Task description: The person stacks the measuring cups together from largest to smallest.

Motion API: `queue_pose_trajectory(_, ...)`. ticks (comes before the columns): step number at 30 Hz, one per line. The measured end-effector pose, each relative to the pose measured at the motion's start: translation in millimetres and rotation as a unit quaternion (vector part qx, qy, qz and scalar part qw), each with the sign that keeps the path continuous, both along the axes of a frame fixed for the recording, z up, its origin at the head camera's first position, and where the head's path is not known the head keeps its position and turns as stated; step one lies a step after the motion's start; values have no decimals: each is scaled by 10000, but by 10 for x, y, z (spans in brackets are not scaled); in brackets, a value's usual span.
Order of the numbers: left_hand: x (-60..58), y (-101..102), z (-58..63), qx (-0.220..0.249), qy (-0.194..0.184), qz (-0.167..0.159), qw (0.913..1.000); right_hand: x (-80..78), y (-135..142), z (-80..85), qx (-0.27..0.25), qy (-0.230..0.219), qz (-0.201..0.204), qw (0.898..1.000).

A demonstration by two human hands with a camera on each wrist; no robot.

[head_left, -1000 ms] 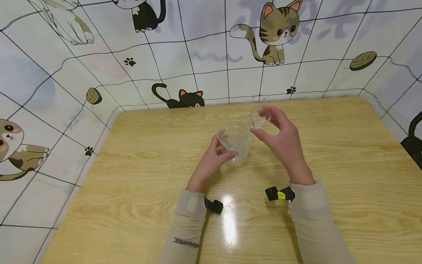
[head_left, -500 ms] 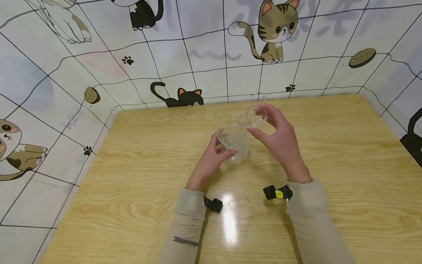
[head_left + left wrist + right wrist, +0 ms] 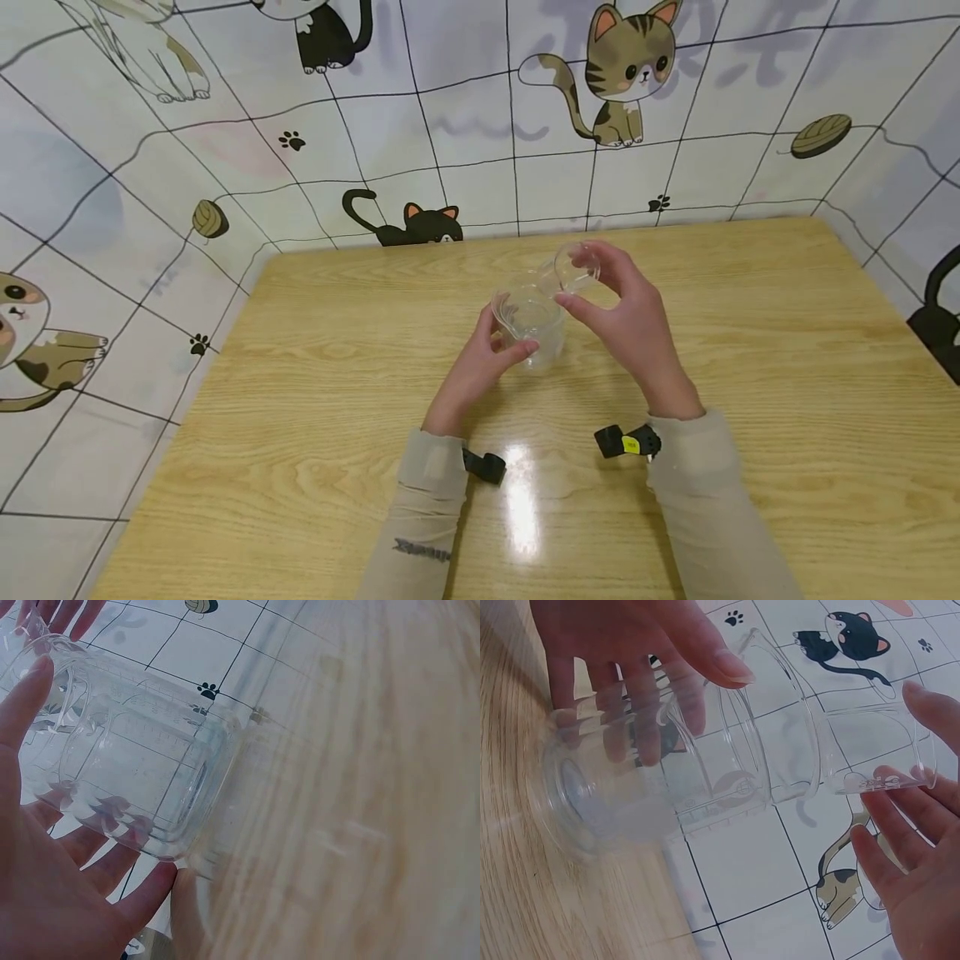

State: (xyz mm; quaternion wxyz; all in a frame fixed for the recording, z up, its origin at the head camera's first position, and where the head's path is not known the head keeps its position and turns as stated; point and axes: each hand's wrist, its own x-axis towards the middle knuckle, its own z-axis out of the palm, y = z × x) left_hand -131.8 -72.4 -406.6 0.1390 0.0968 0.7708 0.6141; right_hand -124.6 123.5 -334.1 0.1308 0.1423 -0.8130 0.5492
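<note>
A large clear beaker (image 3: pixel 546 348) with printed graduations stands on the table, gripped round its side by my left hand (image 3: pixel 478 365). Fingers show through its wall in the left wrist view. Several curved rims show inside its upper part in the right wrist view, like smaller glass nested within. My right hand (image 3: pixel 628 315) pinches a small clear beaker (image 3: pixel 866 746) between thumb and fingers. That beaker is tilted just above and right of the large one, its left end overlapping the large rim in the head view. Small printed marks show on its side.
The wooden table (image 3: pixel 315 417) reaches back to a white grid-lined wall covering (image 3: pixel 480 125) with printed cats, close behind the beakers. Similar covering stands at the left and right sides. Each wrist carries a small black camera (image 3: pixel 486 467).
My right hand has shifted slightly left with the small beaker, bringing it closer over the large beaker's mouth. My left hand and the large beaker have stayed nearly still.
</note>
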Motion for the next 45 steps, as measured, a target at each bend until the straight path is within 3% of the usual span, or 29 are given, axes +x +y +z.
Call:
queue_pose_trajectory(8,4,0,-9,14,-28,16,10000,-158,41,-264,25,-86,72,9999)
queue_pose_trajectory(12,4,2,-5,25,-22,4,10000,-144,9,-255,67,-133,136,9998)
queue_pose_trajectory(20,5,1,-11,45,15,-18,10000,-16,-65,-79,160,-127,194,9996)
queue_pose_trajectory(30,6,3,-10,55,61,-13,10000,-208,2,-382,289,-343,219,9988)
queue_pose_trajectory(45,-7,-5,-28,-46,-3,43,10000,-230,-16,-446,555,-444,272,9971)
